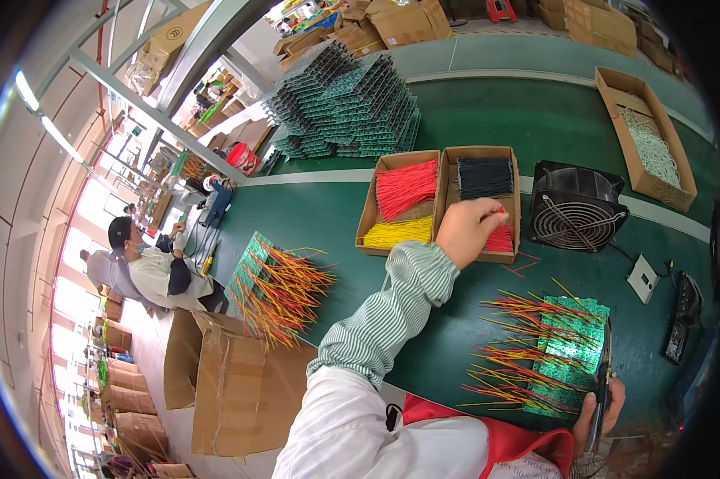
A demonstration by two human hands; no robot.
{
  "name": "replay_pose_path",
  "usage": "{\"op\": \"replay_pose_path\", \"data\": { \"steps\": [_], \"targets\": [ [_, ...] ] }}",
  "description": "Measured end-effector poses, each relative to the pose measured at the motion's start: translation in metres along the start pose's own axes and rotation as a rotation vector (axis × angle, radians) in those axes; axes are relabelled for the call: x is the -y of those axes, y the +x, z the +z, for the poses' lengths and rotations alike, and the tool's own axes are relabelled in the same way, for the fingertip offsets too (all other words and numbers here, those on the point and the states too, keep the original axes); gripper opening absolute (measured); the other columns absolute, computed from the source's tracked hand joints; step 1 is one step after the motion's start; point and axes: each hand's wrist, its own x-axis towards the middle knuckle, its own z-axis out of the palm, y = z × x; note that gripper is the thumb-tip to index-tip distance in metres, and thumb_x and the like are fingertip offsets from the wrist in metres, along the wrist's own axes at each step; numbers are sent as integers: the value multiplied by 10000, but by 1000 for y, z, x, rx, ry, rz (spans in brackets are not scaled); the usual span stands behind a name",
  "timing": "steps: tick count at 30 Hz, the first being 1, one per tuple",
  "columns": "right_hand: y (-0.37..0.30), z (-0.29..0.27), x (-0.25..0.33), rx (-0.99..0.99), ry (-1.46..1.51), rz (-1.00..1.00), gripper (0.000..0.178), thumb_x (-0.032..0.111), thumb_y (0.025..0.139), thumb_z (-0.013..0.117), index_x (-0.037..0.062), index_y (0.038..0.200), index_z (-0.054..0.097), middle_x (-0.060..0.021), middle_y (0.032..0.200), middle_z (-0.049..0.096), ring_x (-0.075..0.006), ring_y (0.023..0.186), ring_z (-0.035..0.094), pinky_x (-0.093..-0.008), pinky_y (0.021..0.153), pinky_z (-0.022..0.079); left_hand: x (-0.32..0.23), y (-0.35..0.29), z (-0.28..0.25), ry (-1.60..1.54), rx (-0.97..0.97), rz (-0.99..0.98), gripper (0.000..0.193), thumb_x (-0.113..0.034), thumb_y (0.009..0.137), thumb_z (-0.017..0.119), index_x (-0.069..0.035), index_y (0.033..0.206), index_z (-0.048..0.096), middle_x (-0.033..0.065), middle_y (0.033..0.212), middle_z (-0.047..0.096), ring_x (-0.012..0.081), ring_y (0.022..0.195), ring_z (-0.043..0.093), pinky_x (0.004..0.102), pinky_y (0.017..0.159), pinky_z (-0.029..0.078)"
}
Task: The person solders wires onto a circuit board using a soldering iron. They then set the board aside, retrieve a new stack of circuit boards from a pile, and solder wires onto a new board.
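My left hand (470,230), in a striped sleeve, is over the right-hand cardboard box (517,191), thumb and fingers pinched together. A bit of red shows at the fingertips, like a wire end. Black wires (485,177) fill the far part of this box and red wires (500,239) the near part, partly hidden by the hand. At the lower right, my right hand (610,405) is closed around a long dark hand tool (604,363), whose kind I cannot make out. The tool lies along the right edge of a green circuit board panel (571,351). Red and yellow wires (508,343) stick out leftward from the panel.
Another box (368,199) holds red and yellow wires. A black fan (577,209) stands to the right. Stacked boards (352,104) rise behind; a second wired panel (252,267) lies left. A cardboard carton (240,391) stands beside the table. A co-worker (156,267) sits farther left.
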Motion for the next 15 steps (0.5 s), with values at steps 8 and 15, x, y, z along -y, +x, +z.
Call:
{"op": "replay_pose_path", "data": {
  "steps": [8, 15],
  "targets": [
    [2, -8, 21, -34, -12, 46, 462, 251, 912, 547, -26, 1250, 396, -167, 1175, 477, -254, 1040, 519, -382, 950, 378, -4, -83, 18, 37, 70, -67, 131, -115, 857, 627, -2, 923, 633, 96, 735, 633, 132, 576, 574, 278, 557, 472],
    [-4, -30, 15, 9, -15, 64, 450, 251, 912, 550, -22, 1239, 406, -167, 1142, 503, -239, 1012, 525, -375, 939, 379, 14, -103, 24, 41, 4, -85, 153, -126, 828, 653, -16, 933, 666, 131, 788, 651, 239, 697, 622, 312, 653, 493]
  ]
}}
